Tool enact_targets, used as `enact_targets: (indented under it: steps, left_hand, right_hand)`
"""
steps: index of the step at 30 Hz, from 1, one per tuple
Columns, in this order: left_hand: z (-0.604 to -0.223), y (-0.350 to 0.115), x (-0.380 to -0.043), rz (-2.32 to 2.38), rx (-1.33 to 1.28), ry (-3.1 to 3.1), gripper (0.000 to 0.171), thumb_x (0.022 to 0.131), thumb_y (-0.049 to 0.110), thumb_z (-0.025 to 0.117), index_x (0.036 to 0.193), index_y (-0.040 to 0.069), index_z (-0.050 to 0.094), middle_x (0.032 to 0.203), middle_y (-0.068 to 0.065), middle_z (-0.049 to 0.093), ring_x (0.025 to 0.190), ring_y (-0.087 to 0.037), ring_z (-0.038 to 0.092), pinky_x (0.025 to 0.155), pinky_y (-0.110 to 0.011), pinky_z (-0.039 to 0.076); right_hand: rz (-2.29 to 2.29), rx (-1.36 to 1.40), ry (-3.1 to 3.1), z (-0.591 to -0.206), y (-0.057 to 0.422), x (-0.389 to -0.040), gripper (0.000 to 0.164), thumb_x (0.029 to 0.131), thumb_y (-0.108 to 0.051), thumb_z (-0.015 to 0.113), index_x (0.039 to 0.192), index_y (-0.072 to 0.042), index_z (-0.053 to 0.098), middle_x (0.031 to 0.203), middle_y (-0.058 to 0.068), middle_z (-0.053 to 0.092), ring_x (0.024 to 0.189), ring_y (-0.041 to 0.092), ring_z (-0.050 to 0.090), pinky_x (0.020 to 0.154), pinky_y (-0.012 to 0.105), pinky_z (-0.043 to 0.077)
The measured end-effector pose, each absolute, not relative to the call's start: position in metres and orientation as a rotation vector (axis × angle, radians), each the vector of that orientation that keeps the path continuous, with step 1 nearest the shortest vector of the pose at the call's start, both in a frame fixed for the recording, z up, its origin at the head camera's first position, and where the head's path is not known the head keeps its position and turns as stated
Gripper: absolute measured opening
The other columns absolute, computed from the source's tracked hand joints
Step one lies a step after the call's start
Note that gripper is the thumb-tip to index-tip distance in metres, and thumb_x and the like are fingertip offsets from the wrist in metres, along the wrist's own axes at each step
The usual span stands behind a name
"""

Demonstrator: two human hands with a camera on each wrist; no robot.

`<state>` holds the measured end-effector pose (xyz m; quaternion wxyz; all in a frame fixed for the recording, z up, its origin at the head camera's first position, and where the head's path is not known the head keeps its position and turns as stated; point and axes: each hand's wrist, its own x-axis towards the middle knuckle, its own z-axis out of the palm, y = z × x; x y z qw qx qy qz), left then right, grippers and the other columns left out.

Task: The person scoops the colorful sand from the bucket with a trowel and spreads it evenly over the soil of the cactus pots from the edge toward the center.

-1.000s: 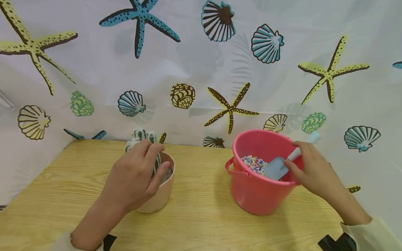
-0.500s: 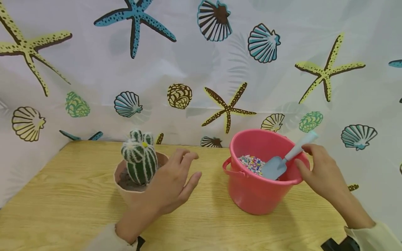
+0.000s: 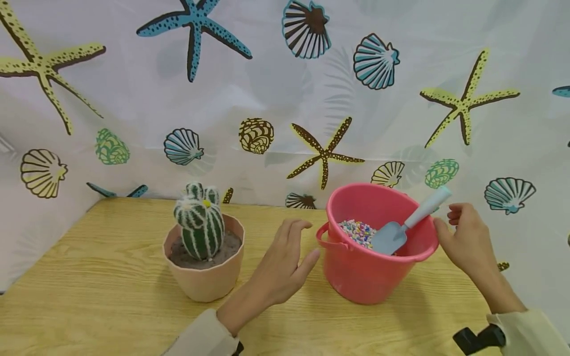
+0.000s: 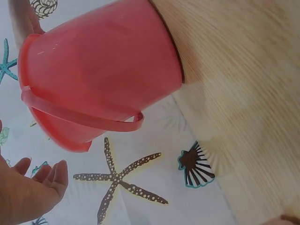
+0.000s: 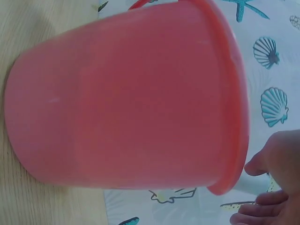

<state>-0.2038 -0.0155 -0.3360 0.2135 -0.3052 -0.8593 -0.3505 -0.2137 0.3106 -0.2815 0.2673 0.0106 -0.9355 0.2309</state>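
A pink bucket [image 3: 367,277] stands on the table, holding small multicoloured beads [image 3: 356,231]. A light blue toy shovel [image 3: 391,237] lies in it, its blade on the beads and its handle leaning over the far right rim. My right hand [image 3: 467,242] is just right of the bucket, thumb right at the rim and fingers loosely bent, off the shovel. Between pot and bucket, my left hand [image 3: 285,262] hovers with relaxed, parted fingers and holds nothing. To its left stands a cactus [image 3: 202,232] with a yellow flower in a peach pot [image 3: 205,284] of grey soil.
Behind the wooden table [image 3: 89,257] hangs a white cloth [image 3: 267,89] printed with starfish and shells. The bucket's handle [image 4: 84,117] hangs down along its side in the left wrist view.
My left hand has moved right, away from the cactus pot towards the bucket. My right hand has let go of the shovel and drawn back slightly to the right.
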Motion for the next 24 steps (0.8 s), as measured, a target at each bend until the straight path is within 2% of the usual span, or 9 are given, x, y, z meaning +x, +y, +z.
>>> enact_targets:
  steps: [6, 11, 15, 21, 24]
  left_hand:
    - [-0.337, -0.001, -0.217, -1.137, -0.808, -2.443, 0.06, 0.096, 0.039, 0.051, 0.14, 0.004, 0.032, 0.141, -0.013, 0.036, 0.13, -0.028, 0.037, 0.105, -0.049, 0.04]
    - [-0.338, 0.011, -0.231, -1.2, -0.783, -2.48, 0.07, 0.091, 0.047, 0.054, 0.144, 0.01, 0.028, 0.144, -0.009, 0.034, 0.133, -0.027, 0.034, 0.105, -0.052, 0.039]
    - [-0.338, 0.017, -0.24, -1.235, -0.788, -2.484, 0.076, 0.089, 0.053, 0.055, 0.147, 0.014, 0.025, 0.15, -0.007, 0.029, 0.138, -0.026, 0.028, 0.104, -0.054, 0.039]
    - [-0.338, 0.02, -0.25, -1.291, -0.821, -2.512, 0.083, 0.087, 0.057, 0.055, 0.15, 0.014, 0.021, 0.153, -0.008, 0.023, 0.14, -0.027, 0.024, 0.103, -0.056, 0.039]
    - [-0.338, 0.02, -0.252, -1.344, -0.813, -2.558, 0.088, 0.086, 0.061, 0.053, 0.152, 0.015, 0.016, 0.157, -0.007, 0.019, 0.143, -0.028, 0.02, 0.103, -0.057, 0.039]
  right_hand:
    - [0.841, -0.094, -2.566, -0.28, 0.319, -0.226, 0.063, 0.097, -0.026, 0.047, 0.137, 0.017, 0.023, 0.125, 0.036, 0.044, 0.113, 0.05, 0.048, 0.095, 0.06, 0.043]
    - [1.068, -0.115, -2.559, -0.277, 0.321, -0.235, 0.074, 0.099, -0.037, 0.043, 0.146, 0.01, 0.01, 0.143, 0.036, 0.034, 0.13, 0.05, 0.038, 0.103, 0.06, 0.036]
    - [1.204, -0.125, -2.519, -0.274, 0.318, -0.241, 0.076, 0.099, -0.041, 0.044, 0.148, 0.006, 0.011, 0.147, 0.031, 0.033, 0.133, 0.046, 0.037, 0.105, 0.059, 0.033]
    - [1.255, -0.149, -2.452, -0.27, 0.309, -0.247, 0.068, 0.098, -0.036, 0.047, 0.146, 0.005, 0.021, 0.144, 0.027, 0.04, 0.128, 0.037, 0.043, 0.106, 0.051, 0.038]
    - [1.299, -0.176, -2.422, -0.269, 0.304, -0.247, 0.068, 0.097, -0.034, 0.051, 0.147, 0.003, 0.022, 0.144, 0.023, 0.041, 0.12, 0.026, 0.049, 0.102, 0.035, 0.045]
